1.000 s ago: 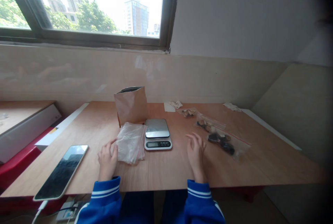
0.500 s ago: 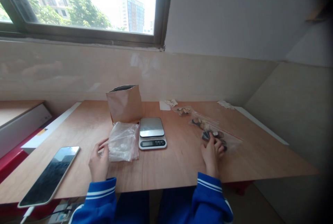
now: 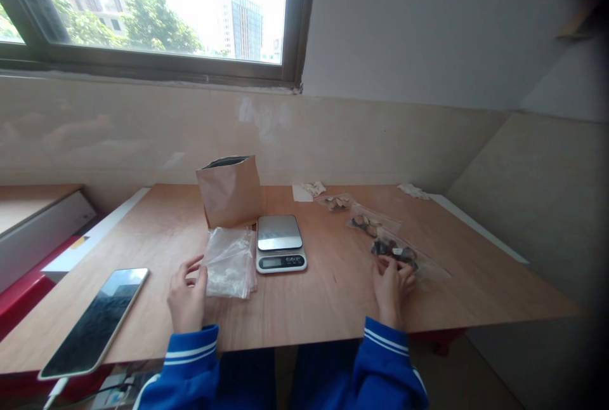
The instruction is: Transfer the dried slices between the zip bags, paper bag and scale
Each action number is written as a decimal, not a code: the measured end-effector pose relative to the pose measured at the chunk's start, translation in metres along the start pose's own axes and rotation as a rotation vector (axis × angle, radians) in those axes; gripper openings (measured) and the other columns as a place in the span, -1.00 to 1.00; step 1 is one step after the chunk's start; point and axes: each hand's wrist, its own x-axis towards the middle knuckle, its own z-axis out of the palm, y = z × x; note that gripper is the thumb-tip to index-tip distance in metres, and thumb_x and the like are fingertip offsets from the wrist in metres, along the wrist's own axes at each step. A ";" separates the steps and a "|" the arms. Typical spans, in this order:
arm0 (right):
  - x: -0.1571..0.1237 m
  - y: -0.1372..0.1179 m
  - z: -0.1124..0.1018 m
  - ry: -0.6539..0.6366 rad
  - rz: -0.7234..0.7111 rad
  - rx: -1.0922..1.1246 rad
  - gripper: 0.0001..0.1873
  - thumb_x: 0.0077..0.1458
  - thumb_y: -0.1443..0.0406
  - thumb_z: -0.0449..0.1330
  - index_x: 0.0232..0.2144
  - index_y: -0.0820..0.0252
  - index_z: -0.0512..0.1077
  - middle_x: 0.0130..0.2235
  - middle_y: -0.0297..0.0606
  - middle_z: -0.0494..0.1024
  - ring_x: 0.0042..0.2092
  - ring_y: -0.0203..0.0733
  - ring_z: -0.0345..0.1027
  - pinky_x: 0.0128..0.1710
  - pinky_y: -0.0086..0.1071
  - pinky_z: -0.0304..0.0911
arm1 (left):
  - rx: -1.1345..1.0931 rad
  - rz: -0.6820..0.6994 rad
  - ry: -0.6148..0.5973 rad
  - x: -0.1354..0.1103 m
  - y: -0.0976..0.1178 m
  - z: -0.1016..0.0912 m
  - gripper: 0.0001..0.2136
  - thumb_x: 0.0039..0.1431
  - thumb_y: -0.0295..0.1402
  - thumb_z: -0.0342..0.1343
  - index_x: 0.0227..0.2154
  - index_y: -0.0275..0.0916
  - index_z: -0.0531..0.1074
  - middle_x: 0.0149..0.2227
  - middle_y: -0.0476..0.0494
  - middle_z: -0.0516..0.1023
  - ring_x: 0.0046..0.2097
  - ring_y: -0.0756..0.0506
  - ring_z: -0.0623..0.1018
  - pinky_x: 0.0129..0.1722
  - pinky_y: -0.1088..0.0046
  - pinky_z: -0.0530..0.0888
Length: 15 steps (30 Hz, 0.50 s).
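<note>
My left hand (image 3: 187,296) rests on the wooden table (image 3: 314,296), fingers apart, touching the left edge of a stack of clear plastic bags (image 3: 229,261). My right hand (image 3: 391,284) has its fingers pinched on the near edge of a zip bag of dark pieces (image 3: 402,254). A small digital scale (image 3: 280,243) sits between my hands, with a brown paper bag (image 3: 231,190) standing open behind the plastic bags.
Two more zip bags with brownish pieces (image 3: 368,223) (image 3: 337,202) lie farther back on the right. A tablet (image 3: 98,320) lies at the front left edge with a cable. White scraps (image 3: 311,189) (image 3: 415,191) sit near the wall. A window is above.
My right hand moved right from the middle of the table onto the zip bag of dark pieces and closed on its edge. My left hand stayed by the plastic bags.
</note>
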 end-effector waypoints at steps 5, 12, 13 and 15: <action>0.003 0.007 0.002 0.046 -0.043 0.010 -0.69 0.02 0.29 0.07 -0.16 0.16 0.45 0.10 -0.03 0.21 -0.07 0.15 0.14 -0.17 -0.07 0.07 | -0.056 0.026 0.043 -0.003 0.000 0.001 -0.66 0.08 -0.16 -0.03 -0.17 -0.21 0.45 -0.27 -0.14 0.47 -0.36 -0.08 0.46 -0.24 0.32 0.43; 0.014 0.018 -0.007 0.086 -0.014 0.043 -0.69 0.04 0.30 0.05 -0.15 0.15 0.44 -0.10 -0.08 0.46 -0.18 0.08 0.18 -0.22 -0.13 -0.01 | -0.061 0.087 -0.064 -0.005 -0.008 0.010 -0.62 0.11 -0.15 -0.06 -0.11 -0.22 0.44 -0.29 -0.16 0.44 -0.39 -0.08 0.45 -0.32 0.33 0.44; 0.015 0.019 -0.009 0.084 -0.025 0.052 -0.71 0.04 0.27 0.06 -0.18 0.16 0.45 -0.13 -0.08 0.48 -0.18 0.07 0.18 -0.22 -0.14 -0.02 | -0.068 0.103 -0.076 -0.005 -0.008 0.011 -0.61 0.10 -0.13 -0.05 -0.11 -0.24 0.44 -0.29 -0.17 0.44 -0.40 -0.08 0.45 -0.33 0.33 0.45; 0.014 0.022 -0.011 0.075 -0.046 0.066 -0.74 0.06 0.24 0.07 -0.25 0.17 0.49 -0.18 -0.08 0.49 -0.20 0.05 0.18 -0.21 -0.15 -0.03 | -0.057 0.129 -0.075 -0.005 -0.009 0.013 -0.59 0.11 -0.12 -0.07 -0.10 -0.27 0.42 -0.29 -0.18 0.44 -0.40 -0.09 0.44 -0.32 0.31 0.44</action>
